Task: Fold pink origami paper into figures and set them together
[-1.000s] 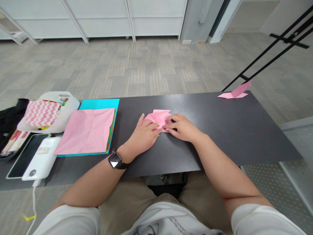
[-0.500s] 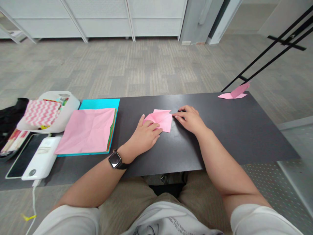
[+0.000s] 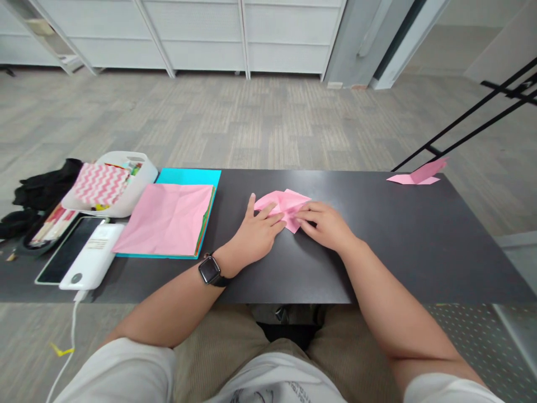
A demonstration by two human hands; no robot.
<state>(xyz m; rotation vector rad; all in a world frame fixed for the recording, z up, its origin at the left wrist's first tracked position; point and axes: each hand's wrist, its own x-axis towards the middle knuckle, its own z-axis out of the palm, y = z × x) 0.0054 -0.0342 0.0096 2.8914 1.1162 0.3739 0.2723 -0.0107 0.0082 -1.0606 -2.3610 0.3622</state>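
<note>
A folded sheet of pink origami paper (image 3: 287, 202) lies on the dark table in front of me, its layers partly raised and creased. My left hand (image 3: 260, 226) rests on its lower left part, fingers stretched and apart, thumb pointing up beside the left edge. At the right edge, my right hand (image 3: 322, 224) has thumb and fingers closed on the paper. Part of the sheet is hidden beneath the fingers of both hands.
A pink sheet (image 3: 168, 218) tops a stack of coloured paper to the left. Beyond it are a white basket (image 3: 136, 196), a phone (image 3: 69, 252) and a white power bank (image 3: 92, 257) with a cable. A folded pink paper piece (image 3: 415, 178) stands at the far right corner.
My right hand has moved from just beside the paper onto its right edge and closed there. The paper has turned and its upper layer has shifted. The view has tilted and shifted slightly.
</note>
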